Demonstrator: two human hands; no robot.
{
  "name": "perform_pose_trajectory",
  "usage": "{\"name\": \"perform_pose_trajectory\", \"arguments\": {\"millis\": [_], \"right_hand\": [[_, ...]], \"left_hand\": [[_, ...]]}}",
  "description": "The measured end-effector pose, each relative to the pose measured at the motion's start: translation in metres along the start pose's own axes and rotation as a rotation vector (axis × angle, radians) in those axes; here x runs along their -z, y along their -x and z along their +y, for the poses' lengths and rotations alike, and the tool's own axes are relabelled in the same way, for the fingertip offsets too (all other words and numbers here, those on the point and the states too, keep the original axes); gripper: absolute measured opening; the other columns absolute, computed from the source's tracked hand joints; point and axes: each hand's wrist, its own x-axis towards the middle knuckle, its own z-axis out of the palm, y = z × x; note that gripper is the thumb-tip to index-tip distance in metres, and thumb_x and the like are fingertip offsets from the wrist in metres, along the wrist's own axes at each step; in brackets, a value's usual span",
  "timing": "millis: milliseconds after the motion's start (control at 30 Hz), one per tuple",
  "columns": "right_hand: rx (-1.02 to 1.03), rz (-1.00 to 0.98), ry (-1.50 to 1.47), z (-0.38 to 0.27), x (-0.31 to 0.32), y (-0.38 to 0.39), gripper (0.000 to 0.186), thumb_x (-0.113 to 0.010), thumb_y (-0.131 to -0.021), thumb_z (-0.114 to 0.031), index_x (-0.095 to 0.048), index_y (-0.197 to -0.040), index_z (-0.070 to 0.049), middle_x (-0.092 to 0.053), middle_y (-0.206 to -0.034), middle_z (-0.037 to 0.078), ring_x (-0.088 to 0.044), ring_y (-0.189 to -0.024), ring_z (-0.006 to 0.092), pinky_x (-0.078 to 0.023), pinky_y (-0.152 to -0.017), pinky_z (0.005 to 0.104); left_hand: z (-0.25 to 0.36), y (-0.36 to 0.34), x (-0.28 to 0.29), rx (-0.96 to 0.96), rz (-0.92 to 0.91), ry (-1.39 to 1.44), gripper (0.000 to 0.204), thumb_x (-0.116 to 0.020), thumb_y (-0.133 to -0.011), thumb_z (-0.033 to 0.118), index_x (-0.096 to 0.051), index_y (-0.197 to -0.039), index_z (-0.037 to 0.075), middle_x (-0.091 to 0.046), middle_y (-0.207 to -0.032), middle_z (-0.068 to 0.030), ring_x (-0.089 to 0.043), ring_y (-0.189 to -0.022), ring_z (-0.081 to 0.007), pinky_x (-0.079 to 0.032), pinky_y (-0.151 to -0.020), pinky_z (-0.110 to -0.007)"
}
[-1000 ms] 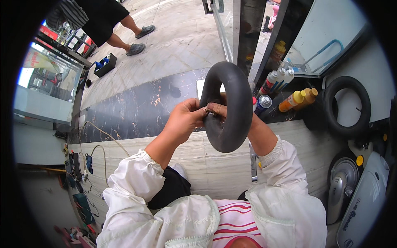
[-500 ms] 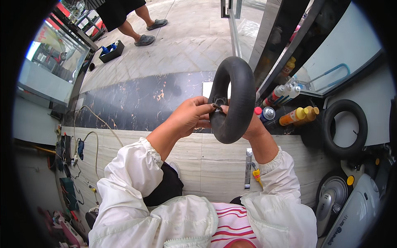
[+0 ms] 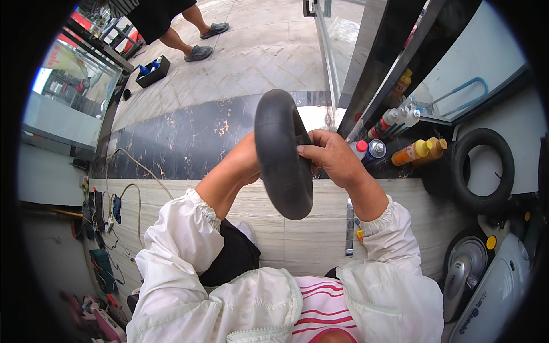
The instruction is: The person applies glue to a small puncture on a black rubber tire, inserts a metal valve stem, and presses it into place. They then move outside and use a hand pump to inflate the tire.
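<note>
A black rubber inner tube, round and inflated, is held up in front of me, nearly edge-on. My left hand grips it from the left; the tube hides most of those fingers. On the other side, my right hand is closed at the tube's inner edge, its thumb pointing left into the ring. The valve stem does not show from this angle.
To the right stand several bottles and a spray can. Another inner tube leans there, above a pale scooter. A metal bar lies on the floor. Cables run at left. A person stands outside near a black box.
The inner tube has moved left and turned, so its outer face now covers my left fingers. My right hand, earlier mostly behind it, now shows on its right side.
</note>
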Motion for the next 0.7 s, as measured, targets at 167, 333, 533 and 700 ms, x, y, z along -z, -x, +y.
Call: {"name": "perform_pose_trajectory", "arguments": {"millis": [167,333,533,700], "right_hand": [[0.065,0.037,-0.007,-0.005,-0.009,0.001,0.021,-0.066,-0.087,-0.017,-0.059,-0.092,0.002,-0.062,-0.076,0.004,-0.057,-0.062,0.0089,-0.047,-0.055,0.0225],[0.067,0.059,0.002,-0.006,-0.015,0.003,0.022,-0.066,-0.087,-0.016,-0.059,-0.094,0.004,-0.062,-0.077,0.006,-0.057,-0.062,0.0079,-0.047,-0.053,0.0225],[0.074,0.058,0.071,-0.001,-0.013,0.005,0.02,-0.064,-0.087,-0.014,-0.059,-0.093,0.004,-0.062,-0.076,0.005,-0.056,-0.061,0.0079,-0.046,-0.052,0.0226],[-0.01,0.039,-0.001,0.001,-0.008,0.004,0.025,-0.066,-0.084,-0.016,-0.061,-0.094,0.005,-0.062,-0.078,0.007,-0.057,-0.065,0.0092,-0.047,-0.055,0.0246]], "left_hand": [[-0.012,-0.003,0.006,0.053,0.137,0.13,0.022,-0.056,-0.091,0.009,-0.058,-0.112,0.002,-0.065,-0.093,-0.0051,-0.065,-0.079,-0.0135,-0.054,-0.07,-0.026],[-0.009,-0.001,0.001,0.076,0.118,0.24,0.017,-0.051,-0.09,0.005,-0.057,-0.106,0.003,-0.064,-0.086,-0.0045,-0.062,-0.069,-0.0108,-0.052,-0.059,-0.023],[-0.013,-0.003,0.0,0.113,0.131,0.155,0.02,-0.05,-0.088,0.001,-0.057,-0.106,0.004,-0.063,-0.087,-0.0026,-0.061,-0.071,-0.0095,-0.052,-0.063,-0.022],[-0.011,-0.006,0.011,-0.083,0.092,0.003,0.03,-0.071,-0.083,0.013,-0.06,-0.11,0.004,-0.064,-0.09,-0.0042,-0.062,-0.08,-0.012,-0.053,-0.068,-0.028]]}}
